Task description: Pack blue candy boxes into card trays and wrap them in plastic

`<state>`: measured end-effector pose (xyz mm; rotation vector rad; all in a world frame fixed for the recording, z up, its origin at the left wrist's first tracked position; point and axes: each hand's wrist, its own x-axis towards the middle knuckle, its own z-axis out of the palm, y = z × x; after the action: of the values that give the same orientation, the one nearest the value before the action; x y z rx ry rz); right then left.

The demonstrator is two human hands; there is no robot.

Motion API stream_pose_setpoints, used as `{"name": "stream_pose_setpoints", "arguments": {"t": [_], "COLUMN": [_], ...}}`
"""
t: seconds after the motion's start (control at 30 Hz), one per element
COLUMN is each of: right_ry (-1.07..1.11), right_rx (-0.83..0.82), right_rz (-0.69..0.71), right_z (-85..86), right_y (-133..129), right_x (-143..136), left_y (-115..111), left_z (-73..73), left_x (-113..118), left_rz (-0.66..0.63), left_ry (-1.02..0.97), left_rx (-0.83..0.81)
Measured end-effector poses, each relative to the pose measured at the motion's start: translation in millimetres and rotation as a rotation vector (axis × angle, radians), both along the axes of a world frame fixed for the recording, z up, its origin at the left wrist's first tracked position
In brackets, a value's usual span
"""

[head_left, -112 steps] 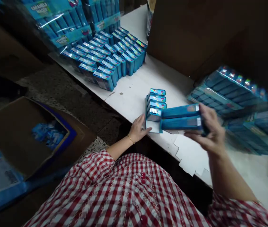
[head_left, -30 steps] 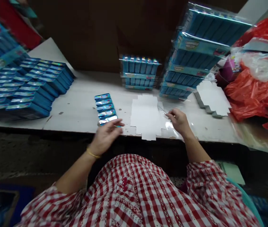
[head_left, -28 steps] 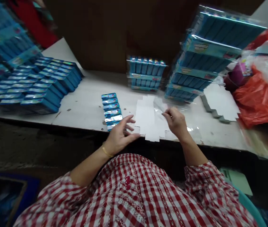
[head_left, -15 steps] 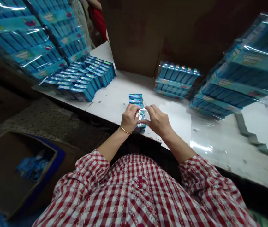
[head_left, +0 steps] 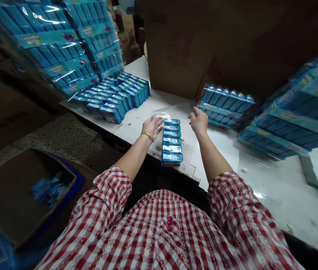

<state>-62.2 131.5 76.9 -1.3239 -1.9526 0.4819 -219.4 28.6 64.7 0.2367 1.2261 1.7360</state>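
Observation:
A short row of small blue boxes [head_left: 172, 141] stands on the white table in front of me. My left hand [head_left: 153, 126] is at the row's far left side, palm up with fingers stretched and apart. A piece of clear plastic film [head_left: 163, 115] shows at its fingertips, over the far end of the row. To the right, apart from the boxes, my right hand [head_left: 199, 120] is raised with its fingers curled in. Whether the film reaches those fingers is unclear, since it is see-through and blurred.
More loose blue boxes [head_left: 116, 98] stand packed together at the left. Behind them rise wrapped display packs [head_left: 54, 37]. Further wrapped packs [head_left: 226, 105] stand at the right. A large brown carton [head_left: 175, 48] blocks the back. An open carton [head_left: 7, 195] with blue scraps sits low left.
My hands have moved apart from over the row, left hand to its side and right hand farther right. The row is now uncovered, and the left fingers have spread. The view has shifted.

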Motion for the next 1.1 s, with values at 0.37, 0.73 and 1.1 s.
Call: {"name": "stream_pose_setpoints", "arguments": {"t": [0.37,0.73,1.1], "right_ry": [0.861,0.996,0.352], "right_rx": [-0.063,-0.628,-0.430], "right_rz": [0.163,0.090,0.144], "right_z": [47.9,-14.9,-118.0], "right_y": [24,63,28], "right_x": [-30,-58,-32], "left_y": [8,82,60], "left_z": [61.3,-10.5,-105.7], "left_x": [-20,-38,-13], "left_rz": [0.083,0.080,0.047], "left_ry": [0.211,0.136,0.539], "left_rx": [0.503,0.153,-0.232]}}
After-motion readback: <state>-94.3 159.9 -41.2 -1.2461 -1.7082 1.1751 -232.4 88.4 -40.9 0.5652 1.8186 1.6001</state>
